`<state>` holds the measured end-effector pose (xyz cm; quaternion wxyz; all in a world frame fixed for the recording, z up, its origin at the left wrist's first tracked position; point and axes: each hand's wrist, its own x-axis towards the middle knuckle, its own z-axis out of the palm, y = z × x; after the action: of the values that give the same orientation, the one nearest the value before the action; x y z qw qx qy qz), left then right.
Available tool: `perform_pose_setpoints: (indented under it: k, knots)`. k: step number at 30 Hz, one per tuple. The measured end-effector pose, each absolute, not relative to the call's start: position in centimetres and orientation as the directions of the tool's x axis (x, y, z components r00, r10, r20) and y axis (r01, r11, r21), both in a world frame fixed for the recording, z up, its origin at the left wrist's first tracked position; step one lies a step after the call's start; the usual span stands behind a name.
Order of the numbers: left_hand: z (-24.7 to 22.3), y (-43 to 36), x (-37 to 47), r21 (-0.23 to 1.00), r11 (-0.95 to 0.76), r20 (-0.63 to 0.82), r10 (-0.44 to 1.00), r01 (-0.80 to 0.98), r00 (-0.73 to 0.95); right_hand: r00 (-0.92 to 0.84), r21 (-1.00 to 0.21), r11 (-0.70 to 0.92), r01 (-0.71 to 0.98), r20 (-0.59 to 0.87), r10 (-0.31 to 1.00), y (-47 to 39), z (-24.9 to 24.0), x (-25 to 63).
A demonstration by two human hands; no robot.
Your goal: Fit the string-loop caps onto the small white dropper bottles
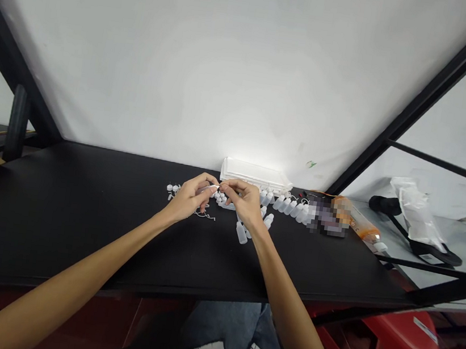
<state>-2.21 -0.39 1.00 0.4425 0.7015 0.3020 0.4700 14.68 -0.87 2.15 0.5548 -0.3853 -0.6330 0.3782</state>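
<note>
My left hand [191, 197] and my right hand [245, 202] meet above the black table, fingertips almost touching. Between the left thumb and fingers is a small white piece [213, 188], too small to name. The right thumb and fingers pinch at its end, and what they grip is mostly hidden. Under the hands lie several white caps [218, 196] and thin white cords [206, 215]. A translucent dropper bottle [241, 233] lies beside my right wrist, with others partly covered by the wrist. Loose white caps [172, 188] sit left of my left hand.
Behind my right hand, a row of small bottles [292, 208] runs rightward before a white stack of flat sheets [254, 173]. An orange-labelled bottle [365, 229] lies at the right edge of the black table [83, 206]. A red stool [399, 345] stands below.
</note>
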Motion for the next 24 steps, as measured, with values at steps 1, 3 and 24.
perform_pose_setpoints:
  k: [1,3,24]
  knots:
    - [0.9,-0.3,-2.3,0.902,-0.430,0.392,0.843,0.024,0.368,-0.084,-0.903,0.422,0.083,0.415,0.906,-0.8,2.0,14.6]
    - [0.8,0.0,-2.4,0.900,-0.434,0.389,0.850,0.051,0.355,-0.083,-0.898,0.427,0.108,0.420,0.904,-0.7,1.8,14.4]
    - [0.9,0.9,-3.5,0.800,-0.553,0.519,0.832,0.232,0.194,0.405,-0.779,0.556,0.290,0.626,0.666,-1.0,3.9,22.5]
